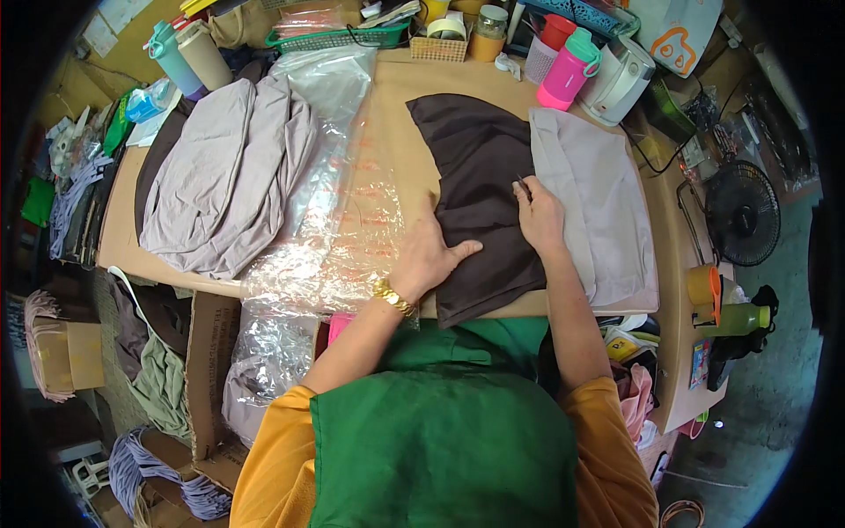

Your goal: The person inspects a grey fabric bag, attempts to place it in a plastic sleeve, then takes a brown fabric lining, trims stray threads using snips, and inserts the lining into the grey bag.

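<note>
A dark brown piece of cloth (480, 220) lies on the table in front of me, its far end curving to a point at the left. My left hand (429, 255) is open at its left edge, the thumb resting on the cloth and the other fingers reaching away from me. At the cloth's right side my right hand (541, 216) is closed around a small dark pointed tool (520, 181); its kind is too small to make out. Beside it, on the right, is a folded light grey cloth (594, 211).
Clear plastic bags (339, 202) and a pile of pale grey fabric (229, 176) cover the table's left side. Along the back stand a green basket (339, 37), a pink bottle (568, 70) and a white kettle (619, 81). A black fan (744, 211) is at the right.
</note>
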`<state>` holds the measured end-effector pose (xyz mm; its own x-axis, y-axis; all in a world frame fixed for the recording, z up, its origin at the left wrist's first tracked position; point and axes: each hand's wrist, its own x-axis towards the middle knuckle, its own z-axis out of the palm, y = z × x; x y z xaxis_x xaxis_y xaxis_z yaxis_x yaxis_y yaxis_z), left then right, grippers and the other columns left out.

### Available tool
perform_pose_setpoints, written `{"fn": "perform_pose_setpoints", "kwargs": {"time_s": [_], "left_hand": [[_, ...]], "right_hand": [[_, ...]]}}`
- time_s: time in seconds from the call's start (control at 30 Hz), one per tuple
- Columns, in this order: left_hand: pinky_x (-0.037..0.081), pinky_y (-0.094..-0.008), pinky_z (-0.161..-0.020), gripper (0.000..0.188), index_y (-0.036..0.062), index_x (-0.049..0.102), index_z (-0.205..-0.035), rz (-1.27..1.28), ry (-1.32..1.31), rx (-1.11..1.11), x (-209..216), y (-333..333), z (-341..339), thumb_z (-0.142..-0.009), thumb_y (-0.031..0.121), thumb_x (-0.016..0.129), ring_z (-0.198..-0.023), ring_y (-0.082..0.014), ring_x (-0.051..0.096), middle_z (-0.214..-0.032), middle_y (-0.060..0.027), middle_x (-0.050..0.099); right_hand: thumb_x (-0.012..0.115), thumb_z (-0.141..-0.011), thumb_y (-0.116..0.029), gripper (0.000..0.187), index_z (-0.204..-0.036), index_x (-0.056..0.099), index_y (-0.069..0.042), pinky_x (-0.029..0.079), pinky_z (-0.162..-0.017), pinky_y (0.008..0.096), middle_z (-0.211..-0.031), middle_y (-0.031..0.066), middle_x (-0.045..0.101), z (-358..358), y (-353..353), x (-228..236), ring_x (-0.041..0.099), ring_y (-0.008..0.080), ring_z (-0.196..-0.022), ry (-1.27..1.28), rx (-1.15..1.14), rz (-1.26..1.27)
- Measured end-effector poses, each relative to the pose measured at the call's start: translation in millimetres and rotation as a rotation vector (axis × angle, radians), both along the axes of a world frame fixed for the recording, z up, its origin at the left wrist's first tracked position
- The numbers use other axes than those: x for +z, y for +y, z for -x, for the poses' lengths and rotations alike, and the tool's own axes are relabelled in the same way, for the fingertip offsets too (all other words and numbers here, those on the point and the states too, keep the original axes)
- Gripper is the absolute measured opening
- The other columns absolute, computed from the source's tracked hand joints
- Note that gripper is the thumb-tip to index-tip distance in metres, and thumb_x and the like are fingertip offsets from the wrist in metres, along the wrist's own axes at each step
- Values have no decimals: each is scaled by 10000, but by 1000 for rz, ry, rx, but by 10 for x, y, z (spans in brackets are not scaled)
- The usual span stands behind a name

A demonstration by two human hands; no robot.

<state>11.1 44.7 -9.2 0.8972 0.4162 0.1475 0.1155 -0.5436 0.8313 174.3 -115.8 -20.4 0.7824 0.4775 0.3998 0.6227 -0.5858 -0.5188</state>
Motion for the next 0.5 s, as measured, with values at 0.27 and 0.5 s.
{"fn": "perform_pose_setpoints", "kwargs": {"time_s": [0.27, 0.5], "left_hand": [[441, -289, -582, 332, 9, 636, -825, 275, 157, -271, -81, 312, 386, -988, 269, 511, -592, -115, 529, -642, -43, 601], [251, -206, -417, 321, 54, 590, -837, 796, 58, -232, -132, 357, 490, -1029, 257, 432, -443, -28, 326, -521, 55, 415]], "right_hand": [[567, -943, -268, 225, -930, 585, -44, 468, -668, 426, -781, 155, 628, -74, -77, -52, 615, 358, -764, 134, -87, -57], [691, -834, -239, 244, -1012, 642, -80, 492, -710, 391, -955, 109, 581, 503, 152, 505, 619, 329, -797, 163, 231, 13]]}}
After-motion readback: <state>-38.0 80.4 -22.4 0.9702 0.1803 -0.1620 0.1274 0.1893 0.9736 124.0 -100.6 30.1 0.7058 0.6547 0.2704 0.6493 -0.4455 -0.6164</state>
